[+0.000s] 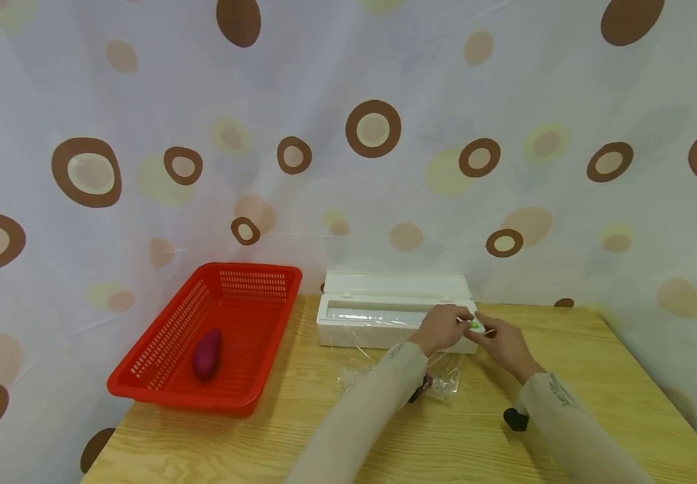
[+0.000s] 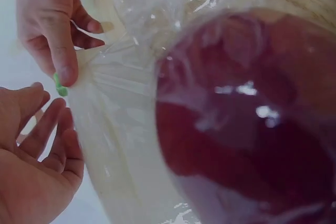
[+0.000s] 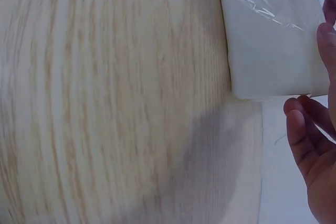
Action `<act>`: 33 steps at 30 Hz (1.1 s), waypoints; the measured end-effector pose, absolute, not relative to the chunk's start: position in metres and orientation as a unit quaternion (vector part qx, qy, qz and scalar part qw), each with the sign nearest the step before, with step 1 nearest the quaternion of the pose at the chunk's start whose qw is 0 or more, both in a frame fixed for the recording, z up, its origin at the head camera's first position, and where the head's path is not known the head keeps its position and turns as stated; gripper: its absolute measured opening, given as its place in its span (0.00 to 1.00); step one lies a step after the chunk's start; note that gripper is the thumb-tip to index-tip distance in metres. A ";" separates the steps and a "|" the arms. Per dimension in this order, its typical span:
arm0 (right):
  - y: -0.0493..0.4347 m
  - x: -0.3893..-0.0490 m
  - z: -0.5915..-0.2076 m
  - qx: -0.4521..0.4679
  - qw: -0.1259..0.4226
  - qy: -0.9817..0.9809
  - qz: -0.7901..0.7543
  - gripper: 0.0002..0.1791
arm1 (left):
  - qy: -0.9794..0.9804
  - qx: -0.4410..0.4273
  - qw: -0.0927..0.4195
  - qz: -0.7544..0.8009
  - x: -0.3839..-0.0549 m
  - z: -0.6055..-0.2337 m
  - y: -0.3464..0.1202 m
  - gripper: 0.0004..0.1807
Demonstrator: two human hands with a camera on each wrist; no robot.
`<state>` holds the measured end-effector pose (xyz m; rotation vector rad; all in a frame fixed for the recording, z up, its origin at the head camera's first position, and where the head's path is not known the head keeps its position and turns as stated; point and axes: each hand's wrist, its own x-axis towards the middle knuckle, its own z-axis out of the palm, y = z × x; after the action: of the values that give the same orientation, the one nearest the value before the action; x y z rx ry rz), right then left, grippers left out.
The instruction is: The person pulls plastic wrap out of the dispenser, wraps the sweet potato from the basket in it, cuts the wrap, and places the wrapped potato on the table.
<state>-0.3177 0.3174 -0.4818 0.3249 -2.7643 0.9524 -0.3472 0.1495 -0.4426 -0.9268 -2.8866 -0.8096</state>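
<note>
A white cling film dispenser (image 1: pixel 384 333) stands with its lid raised and a film roll inside. My right hand (image 1: pixel 505 346) grips its right end, the thumb on a green slide cutter (image 2: pixel 61 85) and the fingers curled below the corner. Beside the cutter is my left hand (image 1: pixel 441 327), its fingers (image 2: pixel 44 129) loosely bent; in the left wrist view nothing shows between them. Clear film (image 2: pixel 123 85) runs from the dispenser's front edge toward a rounded dark-purple vegetable (image 2: pixel 236 145). Film covers this vegetable, which lies on the table beneath my left wrist, mostly hidden in the head view.
A red plastic basket (image 1: pixel 263 376) stands on the left of the wooden table (image 1: pixel 445 450), holding a long purple vegetable (image 1: pixel 206 354). Behind the table hangs a white curtain (image 1: pixel 324 67) with brown ring patterns. Crumpled film (image 1: pixel 445 386) lies before the dispenser.
</note>
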 end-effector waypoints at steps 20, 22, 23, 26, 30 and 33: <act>0.324 -0.324 -0.495 0.201 0.178 -0.932 0.245 0.30 | -0.905 -0.294 -0.011 -0.309 -0.364 -0.452 0.151 0.08; 0.323 -0.324 -0.493 0.203 0.181 -0.931 0.243 0.30 | -0.904 -0.291 -0.010 -0.312 -0.365 -0.452 0.150 0.08; 0.323 -0.324 -0.492 0.204 0.183 -0.931 0.243 0.30 | -0.903 -0.292 -0.011 -0.314 -0.365 -0.452 0.150 0.09; 0.325 -0.325 -0.491 0.206 0.188 -0.930 0.240 0.29 | -0.900 -0.285 -0.030 -0.329 -0.363 -0.450 0.149 0.10; 0.328 -0.325 -0.490 0.205 0.188 -0.931 0.238 0.28 | -0.900 -0.285 -0.041 -0.328 -0.362 -0.450 0.151 0.11; 0.330 -0.325 -0.491 0.202 0.185 -0.931 0.240 0.28 | -0.902 -0.294 -0.033 -0.316 -0.365 -0.453 0.153 0.11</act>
<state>-0.3251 0.3297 -0.4906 0.5696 -2.6235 0.6773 -0.3650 0.1527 -0.4527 -0.9431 -2.8942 -1.0142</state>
